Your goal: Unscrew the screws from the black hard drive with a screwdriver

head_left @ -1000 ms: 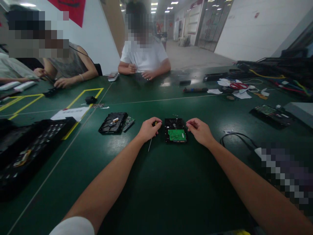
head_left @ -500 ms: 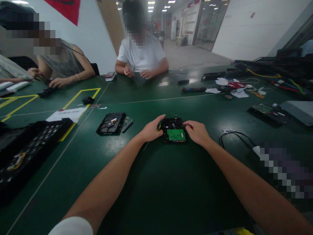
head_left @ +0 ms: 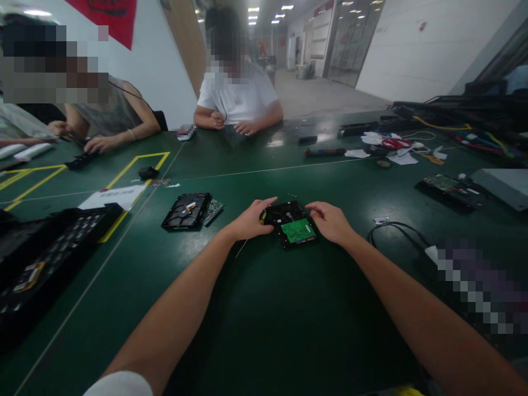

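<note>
A hard drive (head_left: 296, 230), long axis pointing away, lies between the part-open left hand (head_left: 249, 221), holding a screwdriver (head_left: 263, 218), and curled right hand (head_left: 330, 221), grip unclear.

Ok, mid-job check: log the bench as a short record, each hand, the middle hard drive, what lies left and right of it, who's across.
Left-hand grip: holds a screwdriver, shaft angled back toward the wearer
Right-hand grip: fingers curled at the drive's right edge; contact unclear
Middle: hard drive, green board facing up, sitting askew
Left: second drive, loose circuit board beside it
Right: another drive, board up
Across: person in white shirt
</note>
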`<state>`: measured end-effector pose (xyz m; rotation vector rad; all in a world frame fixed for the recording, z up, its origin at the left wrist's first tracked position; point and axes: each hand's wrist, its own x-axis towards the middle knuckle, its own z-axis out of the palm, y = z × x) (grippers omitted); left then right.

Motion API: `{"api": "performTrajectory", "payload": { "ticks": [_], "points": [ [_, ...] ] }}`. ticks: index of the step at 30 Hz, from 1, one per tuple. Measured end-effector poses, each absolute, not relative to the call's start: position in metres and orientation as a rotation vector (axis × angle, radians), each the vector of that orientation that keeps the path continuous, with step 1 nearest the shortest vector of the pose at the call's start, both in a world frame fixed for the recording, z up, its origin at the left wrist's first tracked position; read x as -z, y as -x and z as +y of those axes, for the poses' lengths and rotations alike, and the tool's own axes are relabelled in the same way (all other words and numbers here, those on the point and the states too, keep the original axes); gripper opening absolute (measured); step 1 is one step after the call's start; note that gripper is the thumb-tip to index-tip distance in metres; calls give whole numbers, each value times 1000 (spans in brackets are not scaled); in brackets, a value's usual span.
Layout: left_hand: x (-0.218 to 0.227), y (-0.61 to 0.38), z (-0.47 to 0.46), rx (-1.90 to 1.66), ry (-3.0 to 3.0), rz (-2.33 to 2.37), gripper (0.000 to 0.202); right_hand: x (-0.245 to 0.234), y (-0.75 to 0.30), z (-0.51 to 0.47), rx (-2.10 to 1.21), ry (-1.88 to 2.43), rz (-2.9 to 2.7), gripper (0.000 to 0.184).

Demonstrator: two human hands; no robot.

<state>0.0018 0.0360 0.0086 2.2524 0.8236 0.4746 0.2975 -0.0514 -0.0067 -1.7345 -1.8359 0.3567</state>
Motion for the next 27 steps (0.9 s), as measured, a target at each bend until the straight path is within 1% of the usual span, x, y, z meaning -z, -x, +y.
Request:
{"api": "performTrajectory", "payload": {
  "ticks": [4, 6, 8, 12, 16, 23, 27],
  "points": [
    [-14, -2, 30, -375, -2279, 797, 104, 6, -304, -59, -441, 1730, -1764, 21],
    [-14, -4, 27, -351, -2306, 823, 111, 6, -307, -60, -479, 1715, -1726, 17],
    [-14, -7, 26, -351, -2351, 843, 114, 7, -309, -60, -505, 1702, -1678, 15],
    [-14, -13, 23, -376, -2420, 849, 107, 9, -311, -58, -510, 1684, -1575, 17],
    [-16, -18, 17, -390, -2441, 959, 103, 9, -316, -58, -514, 1643, -1506, 18],
    [-13, -21, 14, -383, -2471, 1084, 95, 7, -319, -59, -638, 1502, -1393, 23],
    [-13, -21, 15, -351, -2504, 1119, 90, 9, -320, -57, -638, 1494, -1351, 22]
  ]
}}
